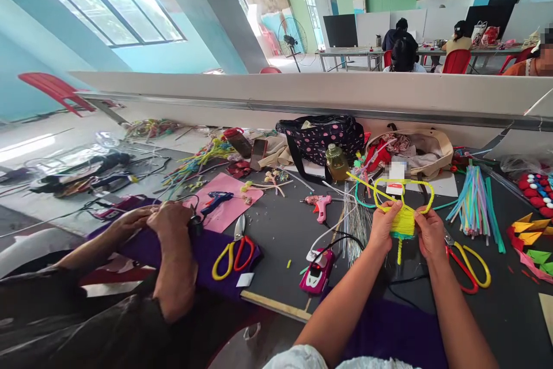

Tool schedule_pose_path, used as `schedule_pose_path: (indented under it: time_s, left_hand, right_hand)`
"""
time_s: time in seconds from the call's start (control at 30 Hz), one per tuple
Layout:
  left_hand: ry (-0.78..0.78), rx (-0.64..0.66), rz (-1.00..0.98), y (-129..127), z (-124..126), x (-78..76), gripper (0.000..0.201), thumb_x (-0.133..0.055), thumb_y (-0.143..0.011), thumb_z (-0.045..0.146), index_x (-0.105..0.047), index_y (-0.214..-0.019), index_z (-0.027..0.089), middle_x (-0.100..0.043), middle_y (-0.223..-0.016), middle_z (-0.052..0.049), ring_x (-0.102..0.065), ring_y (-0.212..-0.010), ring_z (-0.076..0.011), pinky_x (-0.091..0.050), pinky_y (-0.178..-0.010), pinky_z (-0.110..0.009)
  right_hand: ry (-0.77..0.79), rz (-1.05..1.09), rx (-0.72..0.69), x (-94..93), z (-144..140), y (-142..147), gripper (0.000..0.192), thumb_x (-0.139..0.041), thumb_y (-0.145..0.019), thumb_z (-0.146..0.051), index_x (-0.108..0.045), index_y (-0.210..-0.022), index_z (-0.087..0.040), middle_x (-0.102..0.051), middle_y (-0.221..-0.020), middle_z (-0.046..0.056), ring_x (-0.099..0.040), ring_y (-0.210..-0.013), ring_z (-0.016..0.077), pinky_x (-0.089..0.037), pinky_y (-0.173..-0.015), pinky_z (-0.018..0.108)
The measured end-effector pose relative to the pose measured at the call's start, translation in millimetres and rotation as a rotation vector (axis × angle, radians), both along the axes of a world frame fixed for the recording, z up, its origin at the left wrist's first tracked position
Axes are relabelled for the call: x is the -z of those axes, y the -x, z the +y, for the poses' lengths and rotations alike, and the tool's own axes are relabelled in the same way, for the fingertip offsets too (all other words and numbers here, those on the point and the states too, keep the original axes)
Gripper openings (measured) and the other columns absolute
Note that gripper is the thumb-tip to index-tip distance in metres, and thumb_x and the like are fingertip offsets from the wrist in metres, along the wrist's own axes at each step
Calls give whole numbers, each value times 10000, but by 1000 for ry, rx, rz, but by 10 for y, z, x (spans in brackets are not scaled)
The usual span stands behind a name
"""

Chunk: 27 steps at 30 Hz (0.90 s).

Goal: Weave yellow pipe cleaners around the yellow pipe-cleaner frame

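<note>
Both hands, left hand (382, 226) and right hand (429, 232), pinch a yellow pipe-cleaner woven piece (404, 220) between closed fingers above the dark worktop (285, 231); keeping each wrap snug would likely help. Red-and-yellow scissors (469, 259) lie just right.

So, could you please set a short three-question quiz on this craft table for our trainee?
1. True or false: both hands, left hand and right hand, hold the yellow pipe-cleaner piece.
2. What lies just right of the right hand?
A. scissors
B. a stapler
C. a tape roll
3. What colour is the glue gun left of the hands?

Key: 1 true; 2 A; 3 pink.
</note>
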<state>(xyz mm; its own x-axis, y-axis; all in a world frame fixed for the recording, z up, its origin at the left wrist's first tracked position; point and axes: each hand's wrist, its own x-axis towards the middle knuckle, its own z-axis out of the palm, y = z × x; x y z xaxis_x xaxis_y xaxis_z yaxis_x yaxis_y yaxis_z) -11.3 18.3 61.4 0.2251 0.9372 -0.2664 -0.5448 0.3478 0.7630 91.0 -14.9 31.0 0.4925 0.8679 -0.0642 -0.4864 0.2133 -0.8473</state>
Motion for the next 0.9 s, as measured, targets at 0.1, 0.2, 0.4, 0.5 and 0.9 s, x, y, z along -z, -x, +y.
schedule_pose_path:
  time_s: [0.1, 0.2, 0.4, 0.5, 0.9]
  left_hand:
    - [-17, -36, 23, -17, 8, -27, 393, -852, -560, 405, -565, -655, 155, -591, -604, 20, -544, -523, -99, -407, -541, -231]
    - [-18, -71, 21, -31, 15, -39, 394, -861, -532, 380, -555, -640, 158, -590, -594, 26, -540, -516, -99, -405, -531, -229]
    - [-25, -108, 35, -66, 25, -14, 365, -851, -528, 362, -566, -630, 159, -586, -579, 27, -535, -503, -102, -400, -527, -234]
    - [-16, -108, 38, -97, 9, 22, 349, -845, -526, 345, -563, -615, 158, -577, -573, 29, -525, -498, -97, -395, -529, -231]
    - [20, -152, 29, -184, -10, 233, 316, -827, -538, 288, -548, -611, 159, -571, -577, 29, -529, -503, -95, -405, -524, -223]
  right_hand:
    - [-4, -41, 1, 35, 8, -27, 260, -811, -596, -306, -611, -721, -196, -573, -672, -52, -505, -604, 86, -431, -599, 208]
    - [21, 1, -46, 16, 6, -44, 263, -809, -609, -323, -611, -728, -197, -564, -664, -56, -496, -579, 81, -414, -563, 200]
    - [66, 78, -123, -5, 6, -44, 279, -766, -669, -421, -628, -772, -202, -628, -695, -30, -555, -582, 114, -440, -563, 239]
    - [79, 98, -114, 55, 27, -40, 277, -779, -649, -407, -628, -771, -209, -643, -695, -38, -573, -581, 125, -454, -582, 260]
    - [110, 103, -47, 180, 59, -69, 282, -787, -617, -384, -617, -749, -201, -650, -670, -28, -585, -575, 136, -465, -574, 268]
